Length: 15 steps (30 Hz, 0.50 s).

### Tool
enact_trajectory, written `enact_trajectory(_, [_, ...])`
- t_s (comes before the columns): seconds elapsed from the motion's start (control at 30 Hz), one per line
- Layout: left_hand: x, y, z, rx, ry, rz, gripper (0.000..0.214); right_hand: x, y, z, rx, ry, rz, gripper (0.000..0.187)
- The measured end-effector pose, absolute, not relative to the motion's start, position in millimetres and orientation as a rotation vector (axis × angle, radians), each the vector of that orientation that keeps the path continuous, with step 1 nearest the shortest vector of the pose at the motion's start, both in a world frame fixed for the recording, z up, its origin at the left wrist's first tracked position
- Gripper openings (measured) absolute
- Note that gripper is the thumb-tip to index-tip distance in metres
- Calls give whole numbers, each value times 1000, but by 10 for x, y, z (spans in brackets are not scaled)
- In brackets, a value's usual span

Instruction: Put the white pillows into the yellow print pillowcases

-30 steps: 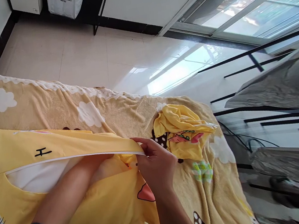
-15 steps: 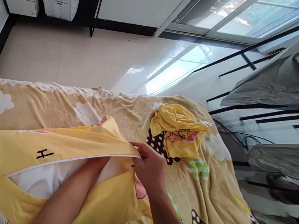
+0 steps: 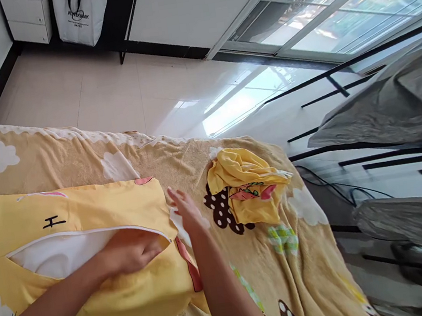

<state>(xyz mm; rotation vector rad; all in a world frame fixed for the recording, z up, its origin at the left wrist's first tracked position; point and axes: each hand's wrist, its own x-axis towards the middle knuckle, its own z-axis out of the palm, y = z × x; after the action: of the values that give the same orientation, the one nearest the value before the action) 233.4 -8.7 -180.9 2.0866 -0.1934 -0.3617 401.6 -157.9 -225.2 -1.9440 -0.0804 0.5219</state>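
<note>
A yellow pillowcase (image 3: 100, 205) with printed cartoon figures lies on the bed, its white-edged opening gaping in the middle. Inside the gap shows a white pillow (image 3: 63, 252). My left hand (image 3: 133, 250) is at the right part of the opening; motion smears its fingers, so I cannot make out whether they grip anything. Just off the pillowcase's right edge, my right hand (image 3: 184, 209) has its fingers stretched out and holds nothing.
A crumpled yellow cloth (image 3: 252, 183) lies to the right on the patterned tan blanket (image 3: 164, 157). Beyond the bed's right edge stands a black metal rack (image 3: 312, 153) with grey plastic-covered things. A white bag (image 3: 81, 19) and white boxes (image 3: 29, 21) are across the tiled floor.
My right hand has let go of the opening's white edge and moved up and left. The raised flap has dropped flatter. My left hand has drawn back out of the pillowcase.
</note>
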Motion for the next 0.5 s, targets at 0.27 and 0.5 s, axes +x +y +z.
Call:
enact_trajectory(0.27, [1491, 90, -1300, 1909, -197, -655, 37, 4279, -832, -2373, -1931, -116, 397, 42])
enact_trajectory(0.5, [1697, 61, -1036, 2190, -53, -841, 19, 3850, -1130, -1263, -2175, -909, 125, 42])
